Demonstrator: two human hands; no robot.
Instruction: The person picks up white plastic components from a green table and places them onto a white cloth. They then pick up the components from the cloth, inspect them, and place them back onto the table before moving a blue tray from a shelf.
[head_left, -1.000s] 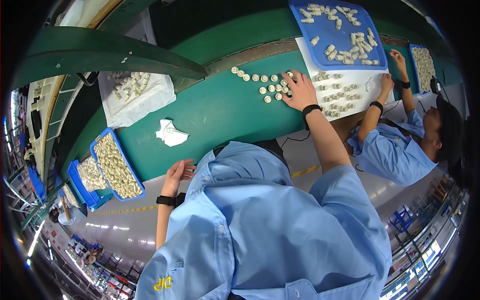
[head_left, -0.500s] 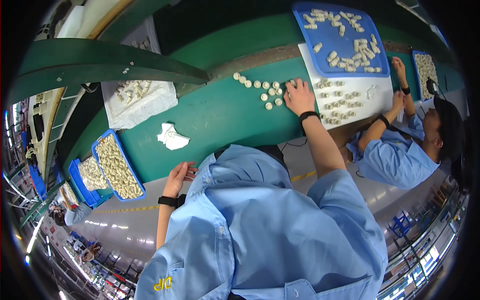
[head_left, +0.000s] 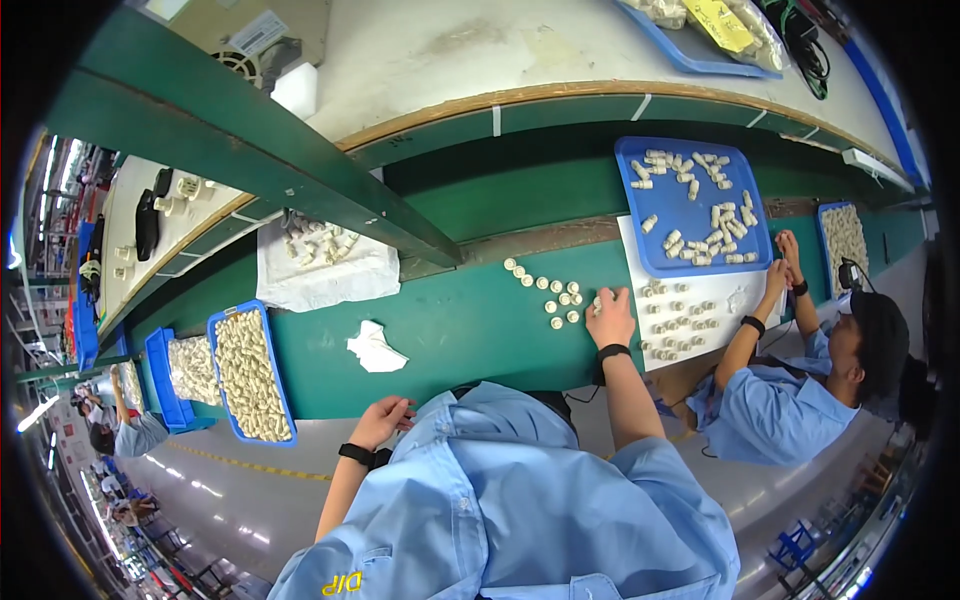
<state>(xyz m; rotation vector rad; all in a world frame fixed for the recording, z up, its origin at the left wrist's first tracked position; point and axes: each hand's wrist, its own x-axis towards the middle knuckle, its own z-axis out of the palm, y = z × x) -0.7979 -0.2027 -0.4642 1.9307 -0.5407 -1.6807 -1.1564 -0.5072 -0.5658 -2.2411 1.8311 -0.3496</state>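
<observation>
My right hand (head_left: pixel 612 318) rests on the green table at the right end of a group of small white cylindrical parts (head_left: pixel 556 286). Its fingers close around one such part (head_left: pixel 597 304), mostly covered by the fingertips. The group stands upright, with a row trailing off to the left. My left hand (head_left: pixel 383 421) hovers by the table's front edge, fingers loosely bent and apart, holding nothing. Nearest to it lies a crumpled white cloth or paper (head_left: pixel 376 347).
Right of my hand, a white sheet (head_left: pixel 655 357) bears rows of parts under a blue tray (head_left: pixel 655 262) of more parts. A co-worker (head_left: pixel 800 390) sits at the right. Full blue bins (head_left: pixel 292 420) stand left. A green beam (head_left: pixel 300 150) crosses above the table.
The view has tilted up, so the table sits lower and the shelf above shows. My right hand's fingers have drawn closer together at the parts; my left hand stays by the edge.
</observation>
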